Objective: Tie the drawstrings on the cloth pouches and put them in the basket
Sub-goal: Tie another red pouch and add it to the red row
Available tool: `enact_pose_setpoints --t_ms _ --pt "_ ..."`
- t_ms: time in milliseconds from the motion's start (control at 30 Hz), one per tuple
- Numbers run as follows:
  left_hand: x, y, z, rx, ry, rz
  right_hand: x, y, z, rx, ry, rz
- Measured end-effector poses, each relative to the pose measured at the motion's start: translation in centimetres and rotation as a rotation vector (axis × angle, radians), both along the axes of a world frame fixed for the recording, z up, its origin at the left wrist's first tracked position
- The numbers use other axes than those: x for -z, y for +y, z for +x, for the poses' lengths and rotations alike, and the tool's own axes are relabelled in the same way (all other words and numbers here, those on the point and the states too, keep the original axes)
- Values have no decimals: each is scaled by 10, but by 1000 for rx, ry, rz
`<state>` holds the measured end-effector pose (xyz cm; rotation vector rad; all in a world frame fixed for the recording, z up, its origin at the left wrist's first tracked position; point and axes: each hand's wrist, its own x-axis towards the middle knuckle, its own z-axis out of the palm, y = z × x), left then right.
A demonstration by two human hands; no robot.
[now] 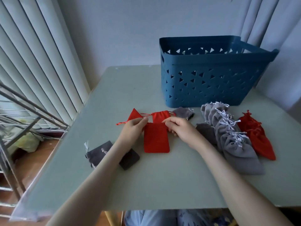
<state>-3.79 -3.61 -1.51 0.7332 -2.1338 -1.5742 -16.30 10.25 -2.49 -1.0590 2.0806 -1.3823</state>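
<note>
A flat red pouch lies on the table in front of me. My left hand pinches its top left corner, with a red drawstring trailing out to the left. My right hand pinches the top right corner. Two more red pouches lie just behind. A blue basket with triangle cut-outs stands at the back right. What is inside it is hidden.
A row of tied grey pouches and tied red pouches lies at the right. A dark grey pouch sits under my left forearm. A metal rack and vertical blinds stand left of the table.
</note>
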Motion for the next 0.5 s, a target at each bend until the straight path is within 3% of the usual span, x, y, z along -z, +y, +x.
enact_pose_setpoints --t_ms 100,200,267,367,500 --pt "1 -8 -2 -56 58 190 4 -3 -5 4 206 78" --pt "-5 -17 -6 -142 273 430 4 -2 -16 97 322 118" --pt "-9 -17 -6 -81 397 672 3 0 -20 149 358 104" --pt "-11 -12 -4 74 465 945 0 1 -18 174 294 25" --pt "-14 -7 -2 157 418 932 -3 2 -13 255 59 -199"
